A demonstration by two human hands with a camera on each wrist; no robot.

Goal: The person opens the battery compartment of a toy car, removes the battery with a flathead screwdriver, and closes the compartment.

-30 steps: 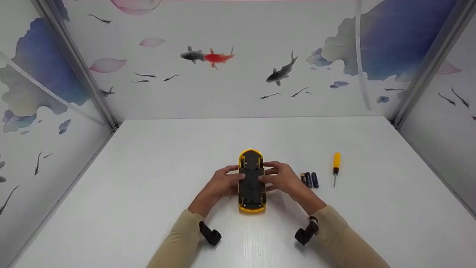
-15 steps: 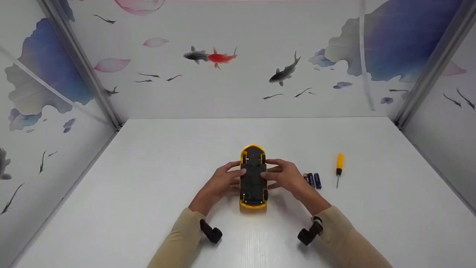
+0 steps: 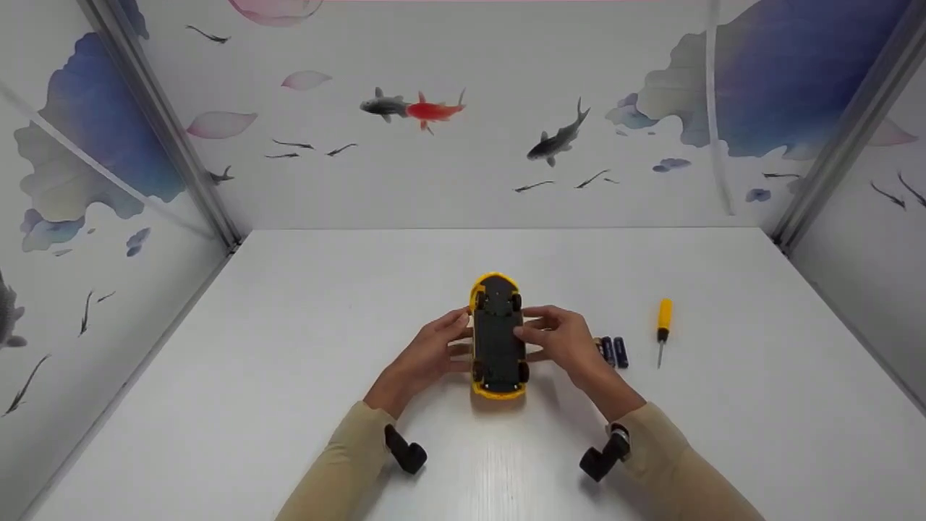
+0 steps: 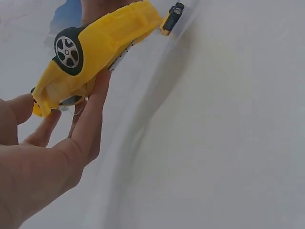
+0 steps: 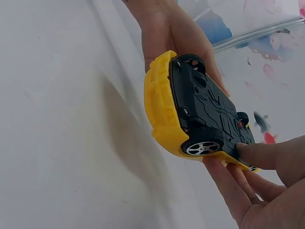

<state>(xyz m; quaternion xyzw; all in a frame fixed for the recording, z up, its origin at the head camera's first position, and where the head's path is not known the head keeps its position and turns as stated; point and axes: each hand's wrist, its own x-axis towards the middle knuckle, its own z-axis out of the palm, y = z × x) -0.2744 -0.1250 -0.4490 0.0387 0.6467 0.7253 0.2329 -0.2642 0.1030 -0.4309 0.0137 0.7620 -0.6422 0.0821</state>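
A yellow toy car [image 3: 499, 354] is held upside down above the table, its black underside facing up in the head view. My left hand [image 3: 427, 347] holds its left side, the thumb at the edge near the far end and the fingers against the body. On the other side my right hand [image 3: 569, 344] grips it, with the thumb pressed on the black underside and the fingers along the yellow body. Black wheels with silver rims [image 5: 202, 148] show in the right wrist view. The car's roof is mostly hidden.
Several dark blue batteries [image 3: 621, 352] lie side by side on the white table [image 3: 347, 282], partly behind my right wrist. Farther right lies a screwdriver [image 3: 664, 318] with a yellow handle. Printed walls enclose the table at the back and sides.
The car has moved up and slightly away from me, and now tilts a little. My left thumb has slid off the black underside to the car's edge; the right hand keeps its grip.
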